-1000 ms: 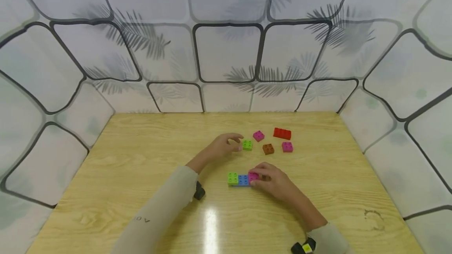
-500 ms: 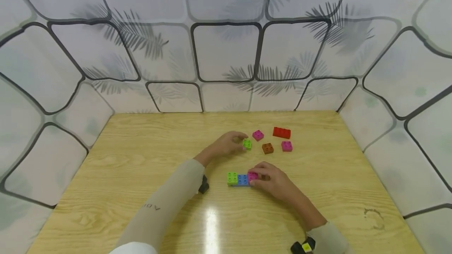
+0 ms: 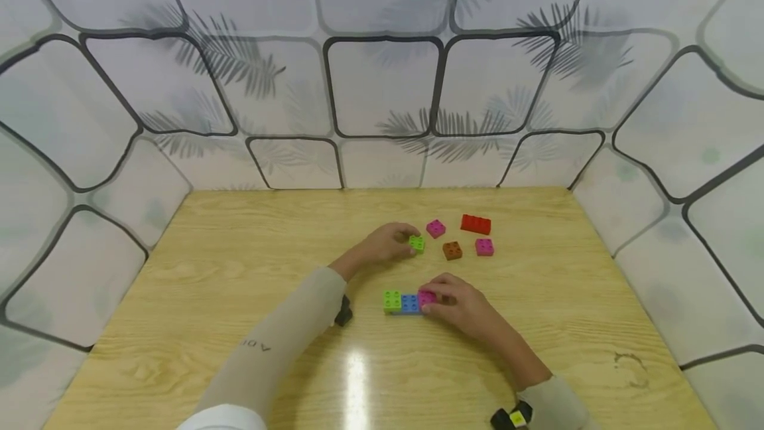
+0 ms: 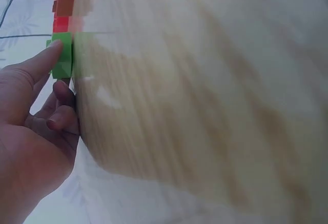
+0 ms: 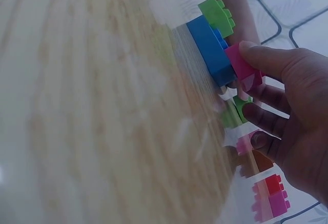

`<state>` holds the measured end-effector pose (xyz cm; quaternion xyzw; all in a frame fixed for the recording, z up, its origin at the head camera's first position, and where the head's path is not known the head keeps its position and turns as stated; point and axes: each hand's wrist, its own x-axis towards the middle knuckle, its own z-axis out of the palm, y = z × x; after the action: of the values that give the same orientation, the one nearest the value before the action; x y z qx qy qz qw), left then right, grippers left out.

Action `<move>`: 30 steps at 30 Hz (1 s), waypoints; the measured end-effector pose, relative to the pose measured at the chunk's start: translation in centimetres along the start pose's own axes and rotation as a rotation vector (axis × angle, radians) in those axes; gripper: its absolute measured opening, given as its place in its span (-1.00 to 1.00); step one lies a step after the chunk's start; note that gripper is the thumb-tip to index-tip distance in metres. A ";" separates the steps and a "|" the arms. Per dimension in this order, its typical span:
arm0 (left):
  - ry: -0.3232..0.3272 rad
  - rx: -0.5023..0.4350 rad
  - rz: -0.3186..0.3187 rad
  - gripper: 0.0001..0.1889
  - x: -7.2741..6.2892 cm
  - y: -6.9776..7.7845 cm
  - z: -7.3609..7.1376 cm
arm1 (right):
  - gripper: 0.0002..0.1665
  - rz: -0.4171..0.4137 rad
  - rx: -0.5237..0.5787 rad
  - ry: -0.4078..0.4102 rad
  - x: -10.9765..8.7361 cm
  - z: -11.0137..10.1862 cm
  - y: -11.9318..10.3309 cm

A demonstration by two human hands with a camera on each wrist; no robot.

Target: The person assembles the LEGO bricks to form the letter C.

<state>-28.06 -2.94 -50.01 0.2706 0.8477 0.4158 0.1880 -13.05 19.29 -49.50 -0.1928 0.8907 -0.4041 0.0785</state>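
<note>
My left hand (image 3: 384, 244) pinches a small green building brick (image 3: 418, 244) lying on the table; in the left wrist view the thumb presses the near face of that green brick (image 4: 64, 62). Closer to me, my right hand (image 3: 462, 305) grips a pink brick (image 5: 241, 64) between thumb and fingers. This pink brick sits on one end of a long blue brick (image 5: 206, 47). A lime-green brick (image 3: 392, 300) is mounted on the other end, and blue studs show between the two.
Beyond the hands lie a pink brick (image 3: 436, 228), a brown brick (image 3: 452, 250), a second pink brick (image 3: 485, 247) and a longer red brick (image 3: 475, 223). Patterned white walls (image 3: 382, 91) enclose the wooden table (image 3: 239, 231) at the back and sides.
My left hand has moved slightly right, from beside the small green brick to a pinch on it. The right hand has kept its grip on the pink brick.
</note>
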 end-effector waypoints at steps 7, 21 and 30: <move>-0.014 -0.040 -0.003 -0.55 -0.3 0.0 -0.5 | -0.61 -0.006 -0.003 -0.005 0.1 0.1 0.0; 0.013 -0.012 -0.024 -0.56 -3.2 0.7 -1.4 | -0.59 -0.046 0.009 0.007 0.0 0.0 -0.1; 0.055 -0.042 -0.030 -0.57 -6.5 0.8 -1.0 | -0.61 -0.033 -0.008 0.004 0.1 0.1 -0.1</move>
<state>-23.28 -7.12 -48.15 0.2423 0.8475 0.4380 0.1766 -13.03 19.08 -49.50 -0.2069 0.8893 -0.4020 0.0693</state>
